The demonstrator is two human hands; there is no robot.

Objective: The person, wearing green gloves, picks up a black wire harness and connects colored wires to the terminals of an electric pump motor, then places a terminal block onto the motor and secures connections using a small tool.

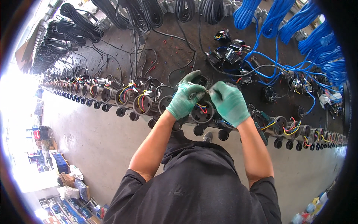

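Observation:
Both my hands wear green gloves and meet above the near edge of a dark bench. My left hand [185, 99] is closed, thumb and forefinger pinched at a small bit whose kind I cannot make out. Close by on the right, my right hand [230, 102] is pinched too, its fingertips nearly touching the same spot; what they grip is too small to name. Just below the fingers sits a round dark housing [202, 116], open side up, with red, yellow and blue wires [202, 108] sticking out. Another dark round part [200, 80] is partly hidden behind my left hand.
Similar housings [142, 103] with coloured wires line the bench edge on both sides. Black cable coils [151, 15] and blue cable coils [278, 18] hang along the far side. Metal-and-black parts [233, 52] lie on the bench [164, 48]. Boxes [59, 163] stand on the floor, lower left.

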